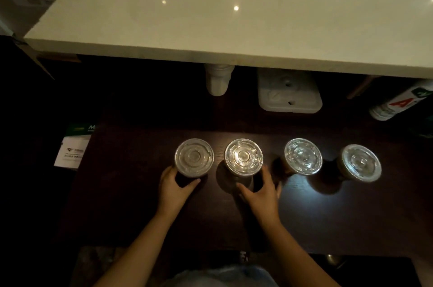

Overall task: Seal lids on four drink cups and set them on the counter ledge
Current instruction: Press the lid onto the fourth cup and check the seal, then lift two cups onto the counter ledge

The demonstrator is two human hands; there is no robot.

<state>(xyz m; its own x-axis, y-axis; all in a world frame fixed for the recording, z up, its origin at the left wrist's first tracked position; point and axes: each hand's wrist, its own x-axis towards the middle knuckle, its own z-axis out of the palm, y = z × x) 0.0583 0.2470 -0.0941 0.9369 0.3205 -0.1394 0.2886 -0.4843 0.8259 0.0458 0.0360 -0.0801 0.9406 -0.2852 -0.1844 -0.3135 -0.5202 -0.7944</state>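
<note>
Head view: we see four cups upright in left-right row on dark table (140, 216), lids up, near of ledge (210, 29). Left hand (172, 189) wraps cup one (194, 160); right hand (260, 195) wraps cup two (243, 156). Cup three (303, 156), cup four (360, 162) untouched.

4 lidded cups (273, 160), hands (174, 187) around 2

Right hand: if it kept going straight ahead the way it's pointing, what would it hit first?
The right hand is already wrapped around the second cup from the left, so that cup comes first. Beyond it, probably the white ledge, though depth is hard to judge.
</note>
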